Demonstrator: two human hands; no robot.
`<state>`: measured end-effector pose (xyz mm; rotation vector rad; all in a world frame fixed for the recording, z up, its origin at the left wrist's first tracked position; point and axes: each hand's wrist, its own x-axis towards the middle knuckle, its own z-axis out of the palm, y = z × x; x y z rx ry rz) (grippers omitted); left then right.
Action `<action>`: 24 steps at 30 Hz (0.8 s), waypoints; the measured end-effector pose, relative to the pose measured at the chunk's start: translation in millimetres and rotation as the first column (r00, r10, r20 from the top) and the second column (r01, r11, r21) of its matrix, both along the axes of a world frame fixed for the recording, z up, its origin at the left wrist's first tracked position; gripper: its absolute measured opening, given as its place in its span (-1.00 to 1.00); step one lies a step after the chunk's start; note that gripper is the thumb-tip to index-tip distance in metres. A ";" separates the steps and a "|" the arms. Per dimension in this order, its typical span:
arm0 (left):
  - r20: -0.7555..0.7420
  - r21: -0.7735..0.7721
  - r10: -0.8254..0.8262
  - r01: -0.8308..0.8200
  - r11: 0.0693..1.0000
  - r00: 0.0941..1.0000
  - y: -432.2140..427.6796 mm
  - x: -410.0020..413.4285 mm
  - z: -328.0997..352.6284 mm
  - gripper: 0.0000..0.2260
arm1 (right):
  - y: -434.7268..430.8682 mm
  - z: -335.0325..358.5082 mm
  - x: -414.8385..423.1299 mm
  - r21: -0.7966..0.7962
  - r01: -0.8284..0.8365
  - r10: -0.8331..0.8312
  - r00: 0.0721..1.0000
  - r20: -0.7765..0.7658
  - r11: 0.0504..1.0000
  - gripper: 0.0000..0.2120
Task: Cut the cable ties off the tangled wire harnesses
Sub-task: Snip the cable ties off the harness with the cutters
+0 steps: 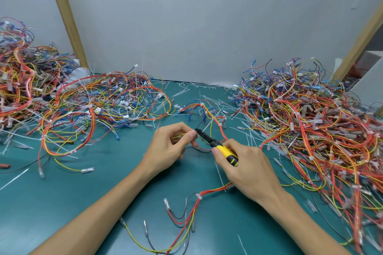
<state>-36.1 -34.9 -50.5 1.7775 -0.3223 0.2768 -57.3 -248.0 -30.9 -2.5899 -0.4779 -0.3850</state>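
Note:
My left hand (169, 146) pinches a red, yellow and black wire harness (209, 118) at the middle of the green mat. My right hand (246, 166) grips yellow-and-black cutters (219, 146), whose black tip touches the wires right at my left thumb. The same harness loops under my right hand and trails toward me, with a white cable tie (199, 196) on its lower branch. Whether a tie sits between the cutter jaws is hidden by my fingers.
A big tangle of harnesses (87, 105) covers the left of the green mat (83, 192), and another pile (310, 122) fills the right. Cut white ties (209, 99) litter the back middle. A grey wall and two wooden posts stand behind.

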 end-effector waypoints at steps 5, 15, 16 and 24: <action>0.021 0.021 0.024 -0.025 0.999 0.999 -0.7 -1.8 0.7 -0.85 | -4.3 2.6 2.6 0.080 -0.051 0.056 0.997 -0.061 0.995 -0.52; 0.059 0.061 0.080 -0.083 0.995 0.995 -1.9 -4.3 2.3 -0.84 | -6.1 4.8 4.7 0.129 -0.103 0.124 0.978 -0.167 0.986 -0.62; 0.060 0.065 0.084 -0.088 0.994 0.995 -1.9 -4.4 2.3 -0.84 | -5.6 4.5 4.6 0.138 -0.103 0.126 0.978 -0.167 0.985 -0.62; 0.009 -0.007 0.056 -0.056 0.998 0.998 3.8 0.4 3.2 -0.84 | 2.6 -0.7 -1.4 -0.033 -0.055 0.054 0.998 -0.038 0.998 -0.59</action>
